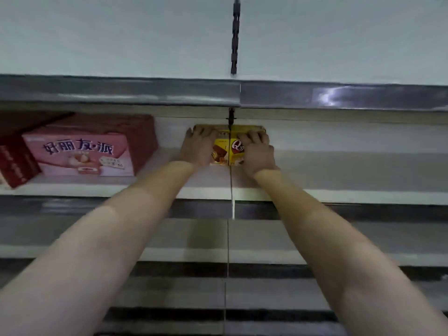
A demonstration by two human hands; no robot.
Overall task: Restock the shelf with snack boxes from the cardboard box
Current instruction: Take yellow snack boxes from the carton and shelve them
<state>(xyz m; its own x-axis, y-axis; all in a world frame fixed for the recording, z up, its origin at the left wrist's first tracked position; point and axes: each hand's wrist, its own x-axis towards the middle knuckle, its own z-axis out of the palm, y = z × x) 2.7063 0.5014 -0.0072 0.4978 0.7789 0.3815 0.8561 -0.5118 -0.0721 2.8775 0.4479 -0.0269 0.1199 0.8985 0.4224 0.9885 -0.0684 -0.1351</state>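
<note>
A yellow snack box (226, 151) stands at the back of a white shelf (339, 180), against the rear panel at the middle of the view. My left hand (197, 146) grips its left end, with fingers curled over the top edge. My right hand (258, 151) grips its right end the same way. Both arms reach far in across the shelf. The cardboard box is out of view.
A pink snack box (82, 151) stands on the same shelf at the left, with dark red boxes (17, 163) beside and behind it. Another shelf's grey front rail (121, 90) runs above. Lower shelves lie beneath my arms. A slotted upright (234, 35) divides the bays.
</note>
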